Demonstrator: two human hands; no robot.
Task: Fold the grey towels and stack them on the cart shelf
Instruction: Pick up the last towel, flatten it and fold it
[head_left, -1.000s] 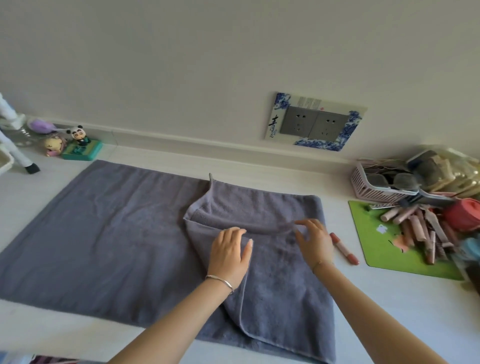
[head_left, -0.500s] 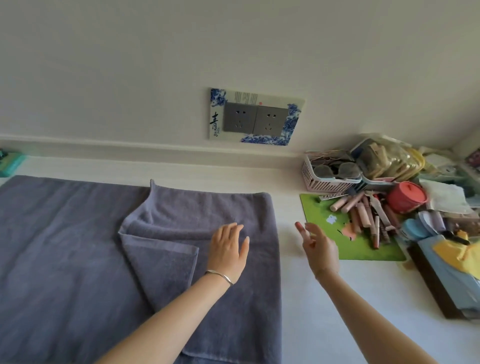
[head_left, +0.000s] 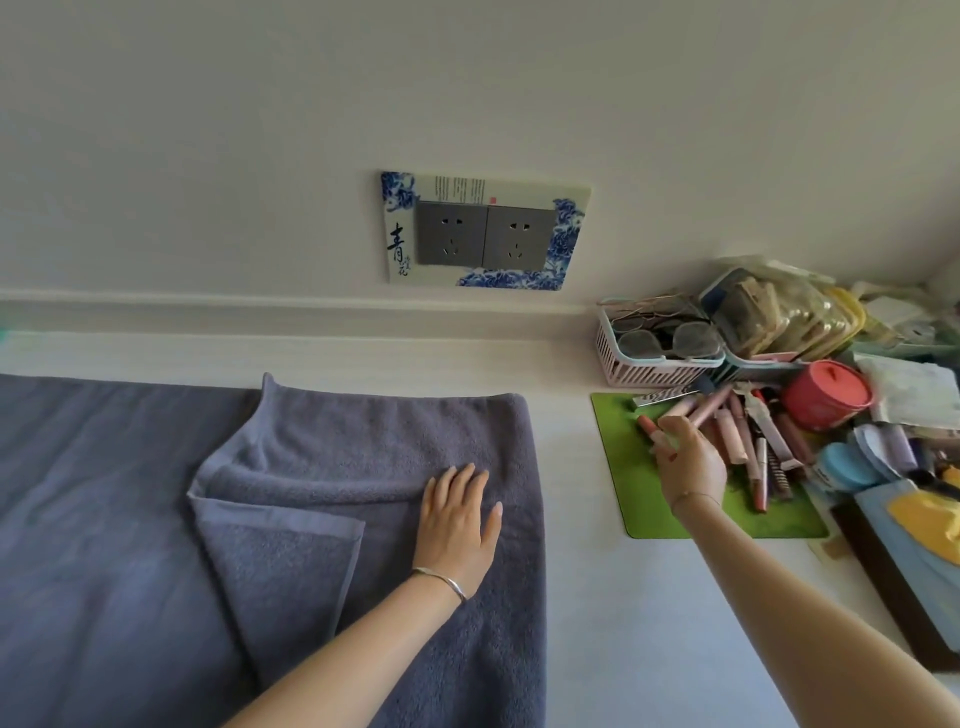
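The grey towel (head_left: 311, 519) lies partly folded on the white tabletop (head_left: 623, 623). The left hand (head_left: 457, 525) rests flat on it, fingers straight. Farther right, the right hand (head_left: 688, 465) pinches a pink tube (head_left: 648, 423) above the green mat (head_left: 618, 457).

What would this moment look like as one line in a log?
left hand: flat on grey towel | right hand: pinches pink tube over green mat | fold: partly done, not stacked

Towel (head_left: 130, 519): lower left of frame, left hand (head_left: 457, 525) on it. Mat (head_left: 639, 499): right of towel, basket (head_left: 644, 370) behind, right hand (head_left: 691, 462) with pen (head_left: 649, 425) above.
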